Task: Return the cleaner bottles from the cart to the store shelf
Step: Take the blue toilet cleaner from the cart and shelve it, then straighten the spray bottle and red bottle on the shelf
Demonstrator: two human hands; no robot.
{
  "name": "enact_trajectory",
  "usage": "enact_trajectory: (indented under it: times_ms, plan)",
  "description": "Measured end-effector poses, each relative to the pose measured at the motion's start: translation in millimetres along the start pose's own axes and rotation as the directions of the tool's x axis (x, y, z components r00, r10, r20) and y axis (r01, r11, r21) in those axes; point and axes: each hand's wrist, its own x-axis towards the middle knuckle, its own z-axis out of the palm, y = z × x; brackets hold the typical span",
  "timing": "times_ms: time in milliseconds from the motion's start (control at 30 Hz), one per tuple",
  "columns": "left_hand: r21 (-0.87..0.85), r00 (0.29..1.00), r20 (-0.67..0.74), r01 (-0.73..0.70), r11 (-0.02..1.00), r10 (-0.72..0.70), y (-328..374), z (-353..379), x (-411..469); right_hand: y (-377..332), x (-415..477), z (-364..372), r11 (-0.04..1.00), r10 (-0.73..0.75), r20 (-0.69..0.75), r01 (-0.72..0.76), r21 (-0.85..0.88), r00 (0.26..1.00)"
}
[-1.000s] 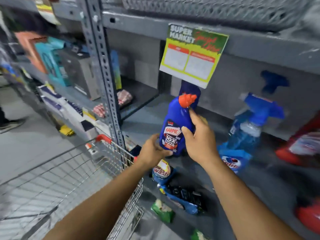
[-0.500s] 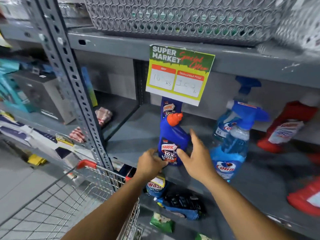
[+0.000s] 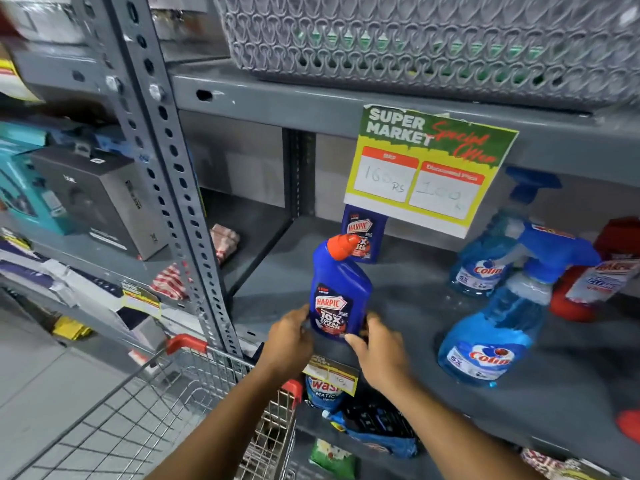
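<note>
A blue Harpic bottle [image 3: 340, 289] with an orange cap stands upright near the front edge of the grey store shelf [image 3: 408, 299]. My left hand [image 3: 290, 342] touches its lower left side. My right hand [image 3: 377, 351] touches its lower right, fingers curled around the base. A second Harpic bottle [image 3: 363, 233] stands behind it, partly hidden by the price sign [image 3: 429, 168]. Two blue Colin spray bottles [image 3: 491, 327] [image 3: 485, 261] stand to the right. The wire cart [image 3: 145, 420] with red corners sits at lower left; I see no bottles inside it.
A red bottle [image 3: 599, 271] lies at the far right of the shelf. A grey woven basket [image 3: 433, 43] sits on the shelf above. A perforated steel upright [image 3: 173, 188] divides the bays. Packets and pouches [image 3: 363, 420] fill the shelf below.
The bottle went from held in the air to standing on the shelf. My right hand slid from its shoulder down to its base. My view shifted closer and rightwards.
</note>
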Motion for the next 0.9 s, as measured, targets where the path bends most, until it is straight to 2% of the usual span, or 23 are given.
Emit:
enact_trajectory:
  times_ms: [167, 233, 267, 333, 367, 400, 467, 533, 600, 667, 733, 800, 900]
  plan:
    - [-0.017, 1.000, 0.014, 0.002, 1.000, -0.002, -9.4, 2.6, 2.0, -1.2, -0.2, 2.3, 1.000, -0.008, -0.015, 0.008, 0.002, 1.000]
    - [-0.074, 1.000, -0.006, -0.022, 0.997, 0.022, -10.5, 2.6, 0.3, -1.4, -3.1, 3.0, 1.000, -0.028, -0.003, 0.028, 0.004, 1.000]
    - [-0.122, 0.999, -0.041, -0.024, 0.992, 0.019, -11.4, 4.0, -2.0, 0.8, -5.5, 2.6, 0.999, -0.032, 0.015, 0.032, 0.014, 0.999]
    - [-0.210, 0.979, -0.186, 0.043, 0.977, -0.084, -11.5, 9.3, -13.4, 12.4, -18.1, -2.5, 0.998, -0.050, 0.003, 0.050, 0.040, 0.999]
    - [-0.233, 0.950, -0.275, 0.082, 0.969, -0.147, -11.2, 14.3, -21.7, 21.4, -28.3, -7.6, 0.995, -0.077, -0.038, 0.079, 0.057, 0.996]
    - [-0.221, 0.924, -0.350, 0.076, 0.972, -0.152, -9.7, 20.2, -31.4, 32.6, -41.1, -14.0, 0.990, -0.115, -0.104, 0.123, 0.075, 0.988]
    - [-0.166, 0.922, -0.387, -0.073, 0.983, 0.003, 6.4, 35.2, -50.2, 62.3, -69.1, -29.2, 0.982, -0.127, -0.290, 0.161, 0.097, 0.948]
    - [-0.164, 0.930, -0.283, -0.288, 0.943, 0.235, 34.9, 57.5, -58.7, 94.7, -87.9, -50.2, 0.993, -0.015, -0.472, 0.068, 0.096, 0.881]
    - [-0.190, 0.926, -0.100, -0.376, 0.907, 0.363, 65.8, 84.1, -51.5, 117.9, -87.3, -70.5, 0.992, 0.118, -0.532, -0.074, 0.104, 0.839]
    - [-0.236, 0.936, 0.086, -0.315, 0.919, 0.342, 96.4, 107.5, -37.1, 125.4, -75.6, -84.9, 0.973, 0.227, -0.419, -0.184, 0.142, 0.879]
    - [-0.307, 0.924, 0.248, -0.211, 0.928, 0.292, 116.0, 125.0, -26.2, 126.3, -65.2, -89.9, 0.969, 0.225, -0.292, -0.182, 0.167, 0.929]
    - [-0.362, 0.912, 0.306, -0.155, 0.919, 0.274, 117.6, 136.8, -22.7, 125.5, -62.2, -87.0, 0.968, 0.230, -0.245, -0.194, 0.161, 0.942]
    - [-0.321, 0.930, 0.285, -0.137, 0.937, 0.234, 107.1, 143.4, -21.9, 130.9, -64.4, -82.5, 0.965, 0.248, -0.273, -0.212, 0.154, 0.930]
